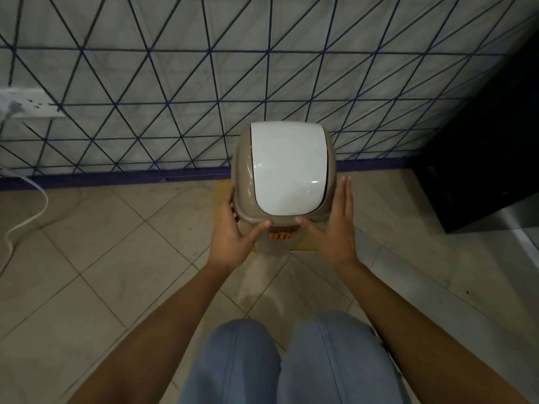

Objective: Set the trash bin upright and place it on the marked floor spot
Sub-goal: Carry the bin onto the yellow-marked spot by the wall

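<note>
The trash bin [284,170] stands upright near the wall, seen from above: a tan body with a white swing lid and an orange label on its near side. It sits on a yellow taped floor mark [304,248], whose edges show in front of and behind the bin. My left hand [232,231] cups the bin's left rim, with its thumb on the front edge. My right hand [335,225] is flat beside the right rim, fingers straight, and its thumb touches the front edge.
A wall with a dark triangular line pattern [175,91] rises just behind the bin. A black cabinet [490,158] stands at the right. A white power strip [32,103] hangs at the left, its cable trailing on the tiled floor. My knees are at the bottom.
</note>
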### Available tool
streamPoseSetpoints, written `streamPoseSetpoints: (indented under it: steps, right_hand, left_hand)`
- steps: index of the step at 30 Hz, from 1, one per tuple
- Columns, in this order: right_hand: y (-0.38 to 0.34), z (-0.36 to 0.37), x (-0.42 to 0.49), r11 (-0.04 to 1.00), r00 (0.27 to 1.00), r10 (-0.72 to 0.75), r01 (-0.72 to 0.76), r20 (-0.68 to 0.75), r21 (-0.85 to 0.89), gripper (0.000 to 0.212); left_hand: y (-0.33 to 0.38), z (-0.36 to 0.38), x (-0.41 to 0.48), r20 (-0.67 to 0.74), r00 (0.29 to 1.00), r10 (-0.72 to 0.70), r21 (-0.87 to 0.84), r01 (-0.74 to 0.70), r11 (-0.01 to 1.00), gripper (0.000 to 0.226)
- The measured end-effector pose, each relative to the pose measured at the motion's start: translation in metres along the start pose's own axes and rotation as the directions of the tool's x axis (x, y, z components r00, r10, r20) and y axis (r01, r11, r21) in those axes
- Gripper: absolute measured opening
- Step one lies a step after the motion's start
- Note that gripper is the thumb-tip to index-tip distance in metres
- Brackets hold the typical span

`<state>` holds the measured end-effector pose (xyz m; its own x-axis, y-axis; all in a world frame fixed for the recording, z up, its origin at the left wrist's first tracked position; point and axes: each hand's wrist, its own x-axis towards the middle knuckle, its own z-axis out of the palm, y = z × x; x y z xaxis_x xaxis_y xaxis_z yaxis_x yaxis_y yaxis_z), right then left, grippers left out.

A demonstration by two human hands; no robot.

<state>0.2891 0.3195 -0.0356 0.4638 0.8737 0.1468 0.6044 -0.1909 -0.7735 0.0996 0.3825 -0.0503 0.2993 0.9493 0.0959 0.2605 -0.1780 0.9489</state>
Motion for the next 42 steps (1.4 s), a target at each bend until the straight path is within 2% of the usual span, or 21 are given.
streamPoseSetpoints:
  steps: [3,7,24,30,36,42]
  right_hand:
    - [0.005,-0.001,0.007,0.987,0.990,0.128,-0.134,0.066,0.091,0.116]
    - [0.003,0.004,0.015,0.964,0.982,0.161,-0.177,0.095,0.198,0.109]
    - [0.000,0.002,0.059,0.940,0.974,0.198,-0.220,0.108,0.260,0.104]
    - [-0.003,0.001,0.070,0.936,0.971,0.202,-0.229,0.125,0.268,0.102]
    - [-0.003,0.004,0.083,0.922,0.964,0.231,-0.259,0.129,0.286,0.101]
    - [-0.002,0.007,0.092,0.915,0.960,0.254,-0.278,0.119,0.294,0.102]
  left_hand:
    - [0.001,0.002,0.004,0.041,0.998,-0.052,-0.171,0.058,0.984,0.094]
    - [0.002,0.003,0.016,0.042,0.988,-0.147,-0.260,0.153,0.953,0.088]
    - [0.000,0.017,0.058,0.049,0.945,-0.324,-0.284,0.324,0.902,0.086]
    - [-0.001,0.021,0.066,0.037,0.938,-0.345,-0.278,0.342,0.898,0.086]
    - [0.000,0.024,0.078,0.015,0.922,-0.387,-0.274,0.376,0.885,0.063]
    - [-0.001,0.027,0.087,0.007,0.919,-0.393,-0.289,0.378,0.879,0.057]
